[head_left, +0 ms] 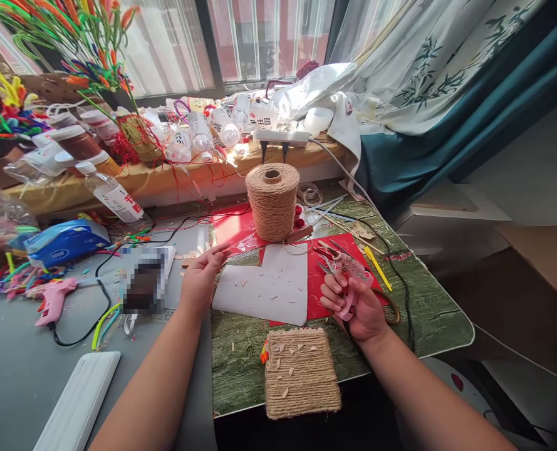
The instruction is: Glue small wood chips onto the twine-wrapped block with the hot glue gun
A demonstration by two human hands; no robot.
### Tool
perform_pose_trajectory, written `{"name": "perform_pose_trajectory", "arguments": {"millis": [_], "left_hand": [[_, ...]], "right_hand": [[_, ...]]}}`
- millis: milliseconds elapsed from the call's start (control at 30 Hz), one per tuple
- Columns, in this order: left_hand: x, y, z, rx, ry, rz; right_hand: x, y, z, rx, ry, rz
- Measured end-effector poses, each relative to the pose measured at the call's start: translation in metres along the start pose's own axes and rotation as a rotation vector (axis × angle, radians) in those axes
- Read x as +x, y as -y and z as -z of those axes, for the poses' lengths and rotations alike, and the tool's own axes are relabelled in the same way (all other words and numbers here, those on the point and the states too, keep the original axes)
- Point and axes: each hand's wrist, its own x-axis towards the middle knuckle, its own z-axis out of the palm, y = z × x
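Fingers wrapped round its handle, my right hand (360,307) holds a pink hot glue gun (352,272) over red card (318,291). My left hand (203,275) is closed in a pinch by the left edge of a white sheet (264,288); what sits between its fingertips is too small to name. Behind the sheet stands a large spool of jute twine (272,203). Near the table's front edge, below both hands, lies a square piece wrapped in twine (301,376), with small pale chips on top and an orange bit at its left side.
A yellow pen (378,269) and a black cable (403,294) lie on the right. To the left are a second pink glue gun (56,300), a blue packet (66,241) and a white bar-shaped object (78,401). Plastic bottles (200,131) and a power strip (281,136) line the windowsill.
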Motion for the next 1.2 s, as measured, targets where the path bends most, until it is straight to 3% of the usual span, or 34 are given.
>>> {"name": "perform_pose_trajectory", "arguments": {"millis": [167, 433, 667, 867, 1000, 1200], "left_hand": [[-0.005, -0.009, -0.008, -0.169, 0.188, 0.124], [-0.005, -0.018, -0.007, -0.275, 0.150, 0.104], [-0.007, -0.029, 0.003, -0.471, 0.193, 0.207], [-0.006, -0.020, 0.012, -0.481, 0.114, 0.267], [-0.001, -0.013, 0.009, -0.548, 0.049, 0.213], [0.002, -0.012, 0.005, -0.578, 0.081, 0.178]], "right_hand": [[0.000, -0.001, 0.001, 0.000, 0.007, 0.000], [0.000, -0.002, 0.002, 0.001, 0.007, -0.021], [0.000, -0.003, 0.000, 0.002, -0.004, -0.026], [0.000, -0.003, 0.001, -0.020, -0.007, -0.027], [0.001, -0.003, 0.004, -0.025, 0.004, -0.026], [0.002, -0.003, 0.005, -0.016, 0.018, -0.008]]}}
